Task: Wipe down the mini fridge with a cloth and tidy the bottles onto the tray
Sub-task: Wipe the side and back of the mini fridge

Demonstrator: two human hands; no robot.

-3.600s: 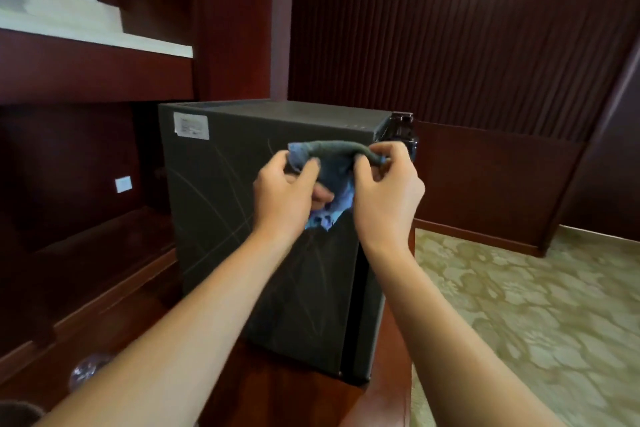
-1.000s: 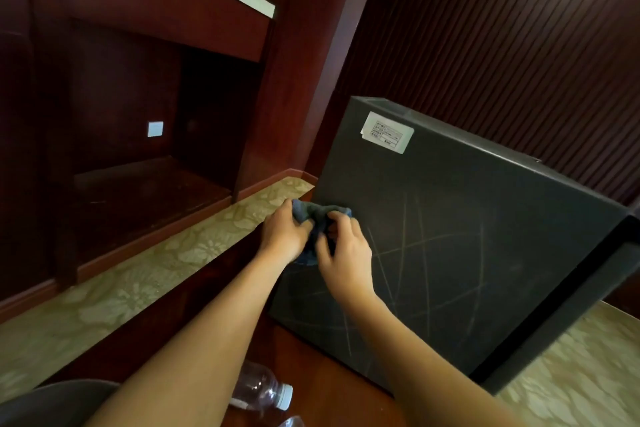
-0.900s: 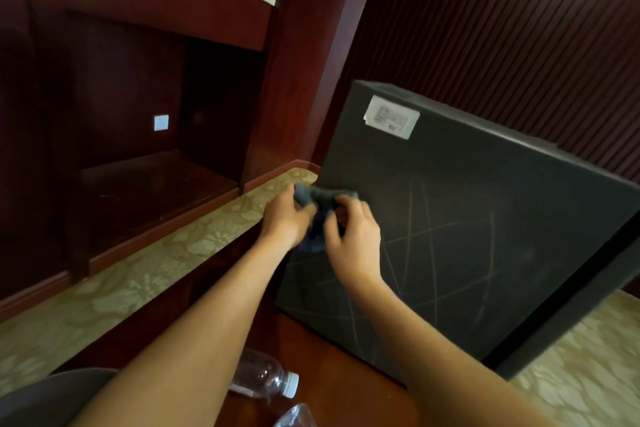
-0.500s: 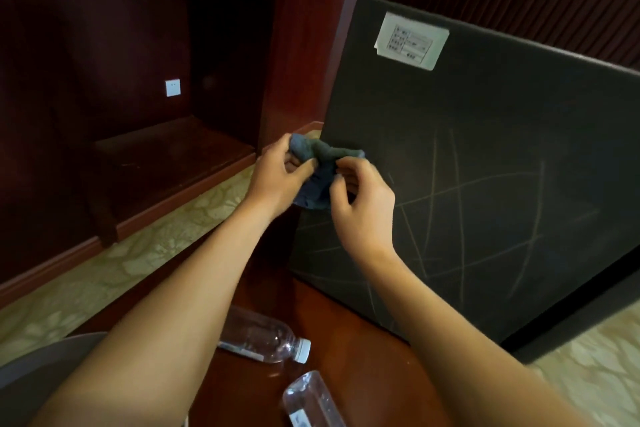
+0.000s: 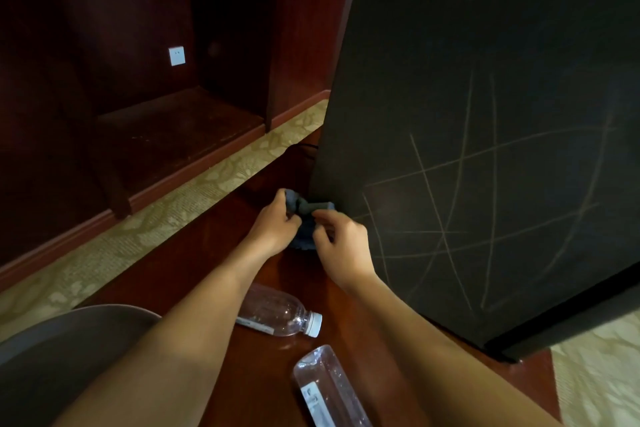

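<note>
Left hand [image 5: 275, 225] and right hand [image 5: 341, 243] both pinch the bunched cloth [image 5: 304, 218], seemingly touching the fridge's [image 5: 485, 149] near-left corner; flatten it, then wipe.

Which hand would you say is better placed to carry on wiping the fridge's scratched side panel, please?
Probably the right hand. Both hands grip the cloth at the lower corner of the mini fridge, but the right lies against the scratched panel, while the left hand sits beyond the fridge's edge over the table.
</note>
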